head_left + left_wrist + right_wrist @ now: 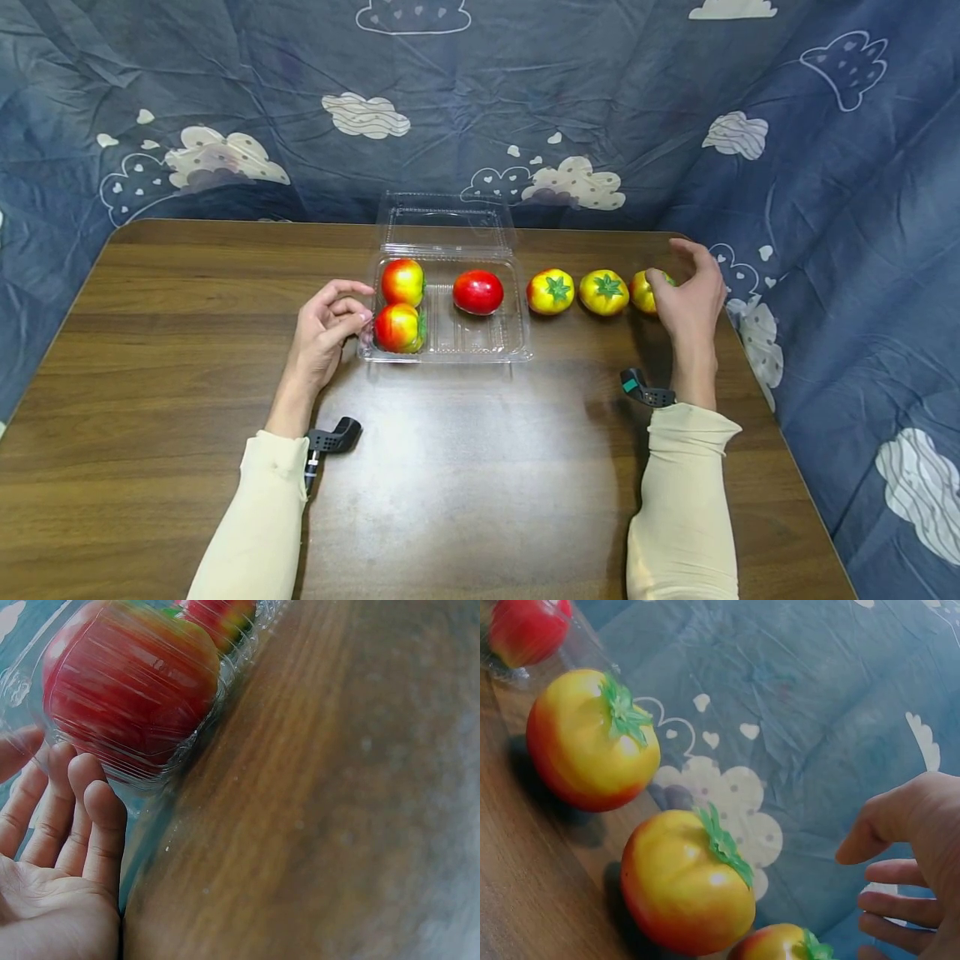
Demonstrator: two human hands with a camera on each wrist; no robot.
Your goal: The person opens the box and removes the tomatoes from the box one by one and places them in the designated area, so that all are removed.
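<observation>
My left hand (321, 333) is at the left rim of a clear plastic clamshell box (468, 340), fingers loosely bent, fingertips by its wall. In the left wrist view the fingertips (105, 802) lie against or just beside the plastic; contact is hard to tell. Inside the box, two red-and-yellow tomato-like toy fruits (402, 282) sit on the left and a red one (477, 292) right of centre. My right hand (693, 304) hovers with thumb and fingers spread around the rightmost yellow toy fruit (642, 292); the right wrist view shows a gap between them.
Two more yellow toy fruits with green leafy tops (551, 292) (603, 292) stand in a row right of the box. The box's lid (447, 225) stands raised at the back. A blue cloth (450, 108) hangs behind the wooden table (187, 333).
</observation>
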